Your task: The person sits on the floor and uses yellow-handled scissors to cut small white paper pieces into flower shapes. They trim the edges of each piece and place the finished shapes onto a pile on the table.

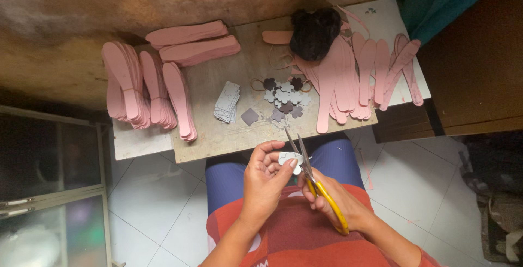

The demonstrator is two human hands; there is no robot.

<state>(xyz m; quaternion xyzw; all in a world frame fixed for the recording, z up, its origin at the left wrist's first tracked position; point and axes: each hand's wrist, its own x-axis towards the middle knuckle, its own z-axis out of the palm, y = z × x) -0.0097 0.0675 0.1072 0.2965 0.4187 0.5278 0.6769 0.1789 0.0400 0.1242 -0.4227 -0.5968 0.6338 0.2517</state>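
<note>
My left hand (pixel 265 180) pinches a small pale grey cutout piece (pixel 289 159) between thumb and fingers, just above my lap. My right hand (pixel 333 201) grips yellow-handled scissors (pixel 311 177), whose open blades point up toward the table and straddle the piece's right edge. On the low table (pixel 218 139) ahead lie a cluster of grey flower-shaped cutouts (pixel 284 99), a stack of grey squares (pixel 226 102) and one loose grey square (pixel 249 116).
Stacks of pink sole-shaped pieces (pixel 143 90) cover the table's left and back (pixel 192 42); more pink soles (pixel 354 76) fan out at the right beside a dark fuzzy bundle (pixel 315 32). A glass-fronted cabinet (pixel 52 185) stands left, a wooden cabinet (pixel 474 54) right, white floor tiles (pixel 419 185) below.
</note>
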